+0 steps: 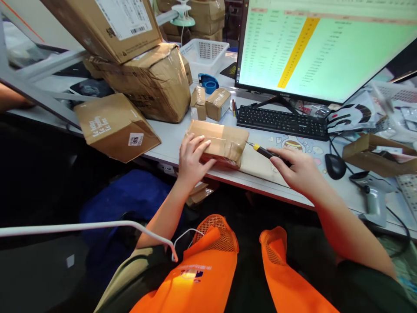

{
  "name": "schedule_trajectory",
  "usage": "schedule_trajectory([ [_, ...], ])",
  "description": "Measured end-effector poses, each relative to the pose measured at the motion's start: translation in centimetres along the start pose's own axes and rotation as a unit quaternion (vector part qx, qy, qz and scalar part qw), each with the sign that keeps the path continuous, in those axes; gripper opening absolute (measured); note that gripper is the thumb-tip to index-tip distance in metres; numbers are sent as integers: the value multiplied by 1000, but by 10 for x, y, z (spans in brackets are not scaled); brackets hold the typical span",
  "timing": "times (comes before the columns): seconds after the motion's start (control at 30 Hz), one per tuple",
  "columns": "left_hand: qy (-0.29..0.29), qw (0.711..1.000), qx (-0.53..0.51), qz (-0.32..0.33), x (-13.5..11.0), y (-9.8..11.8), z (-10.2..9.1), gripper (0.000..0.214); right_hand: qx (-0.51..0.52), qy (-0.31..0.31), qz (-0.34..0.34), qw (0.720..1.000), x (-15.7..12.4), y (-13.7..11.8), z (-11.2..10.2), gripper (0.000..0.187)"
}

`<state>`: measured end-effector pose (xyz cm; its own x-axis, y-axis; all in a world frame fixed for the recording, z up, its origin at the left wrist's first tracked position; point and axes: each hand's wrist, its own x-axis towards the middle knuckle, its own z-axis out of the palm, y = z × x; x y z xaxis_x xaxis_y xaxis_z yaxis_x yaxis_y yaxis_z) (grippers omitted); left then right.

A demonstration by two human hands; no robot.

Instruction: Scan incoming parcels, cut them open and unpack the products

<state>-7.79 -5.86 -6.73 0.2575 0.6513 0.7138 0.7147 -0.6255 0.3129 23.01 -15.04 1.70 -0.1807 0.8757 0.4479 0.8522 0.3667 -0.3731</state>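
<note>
A small taped cardboard parcel point(224, 141) lies near the front edge of the white desk point(169, 143). My left hand point(192, 158) rests on its left end, fingers spread flat over the top and side. My right hand point(298, 169) is closed round a black and yellow utility knife point(265, 152), whose thin tip touches the parcel's right end. Under the knife lies a flat brown cardboard sheet point(257, 167).
Several cardboard boxes point(146, 74) pile up at the back left; one box point(115, 126) overhangs the desk edge. A keyboard point(282, 121), monitor point(325, 48), mouse point(335, 166), barcode scanner point(371, 191) and open box point(374, 152) fill the right. A white basket point(203, 54) stands behind.
</note>
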Motion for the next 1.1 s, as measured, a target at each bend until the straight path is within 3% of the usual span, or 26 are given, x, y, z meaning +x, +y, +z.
schedule_trajectory([
  [0.07,25,1000,-1,-18,-5,-2,9,43,-22,-20,-34,999,21,-14,-4,35],
  [0.23,61,996,25,-55,-13,30,39,25,-71,-85,-118,987,82,-48,-2,35],
  [0.4,62,996,21,-54,-16,31,47,26,-129,-168,-114,971,106,-61,5,33],
  [0.6,111,993,16,-28,-15,28,50,27,-202,-178,-102,958,101,-76,16,35],
  [0.77,92,995,-3,-44,-14,28,50,25,-259,-196,-60,944,88,-86,10,38],
  [0.97,44,997,-10,-68,-9,30,42,22,-266,-182,28,946,67,-53,-14,43],
  [1.1,10,996,-7,-84,-4,33,34,24,-253,-138,86,954,45,-20,-15,45],
])
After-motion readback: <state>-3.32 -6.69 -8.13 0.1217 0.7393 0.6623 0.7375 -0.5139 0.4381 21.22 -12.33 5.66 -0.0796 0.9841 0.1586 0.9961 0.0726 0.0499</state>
